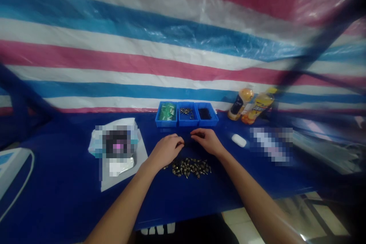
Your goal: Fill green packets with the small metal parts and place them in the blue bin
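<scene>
My left hand [168,148] hovers over the blue table, its thumb and fingers curled together in a pinch. Whatever may be between its fingertips is too small to make out. Facing it, a short gap away, my right hand [208,141] is also closed, thumb against fingers, and I cannot see what it holds, if anything. Just on the near side of both hands lies a loose pile of small brassy metal screw-like parts [191,167]. Beyond the hands stand three joined blue bins: a left bin [166,124] with green pieces, a middle bin [188,123] with small metal parts, and a right bin [208,123] with small black pieces.
Two drink bottles, an orange-capped bottle [240,103] and a yellow-capped bottle [258,108], stand at the back right. A white oval case [239,140] lies right of my hand. Papers [114,183] with blurred items lie left. A white device [14,164] with a cable sits far left.
</scene>
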### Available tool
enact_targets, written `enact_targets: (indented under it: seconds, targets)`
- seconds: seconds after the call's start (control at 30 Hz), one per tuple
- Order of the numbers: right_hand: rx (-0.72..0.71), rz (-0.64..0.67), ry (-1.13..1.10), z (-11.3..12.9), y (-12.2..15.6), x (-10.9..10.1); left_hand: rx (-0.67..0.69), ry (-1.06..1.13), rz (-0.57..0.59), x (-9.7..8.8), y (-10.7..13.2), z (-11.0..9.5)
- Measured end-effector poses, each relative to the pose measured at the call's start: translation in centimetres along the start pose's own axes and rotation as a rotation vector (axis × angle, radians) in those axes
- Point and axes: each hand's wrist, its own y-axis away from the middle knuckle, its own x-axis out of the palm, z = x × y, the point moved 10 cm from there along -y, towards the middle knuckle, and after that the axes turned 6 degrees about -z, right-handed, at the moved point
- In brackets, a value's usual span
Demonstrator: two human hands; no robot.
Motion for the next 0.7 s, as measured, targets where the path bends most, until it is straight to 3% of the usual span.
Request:
enact_targets:
  seconds: [0.23, 0.43, 0.6, 0.7]
  targets:
    - [0.048, -0.04, -0.066, 0.5, -0.1, -1.1, 0.019, -0.008, -0.013, 0.1, 0.0, 0.1]
    - [0.104, -0.214, 0.045, 0.1, -0.1, -4.1, 0.018, -0.003, -0.009, 0.2, 0.0, 0.3]
    - [0.142, -0.389, -0.156, -1.1, -0.4, -6.2, 0.021, 0.006, -0.008, 0.4, -0.1, 0.4]
    - [0.161, -0.373, -0.196, -1.7, -0.7, -5.9, 0.021, 0.003, -0.002, 0.5, -0.1, 0.4]
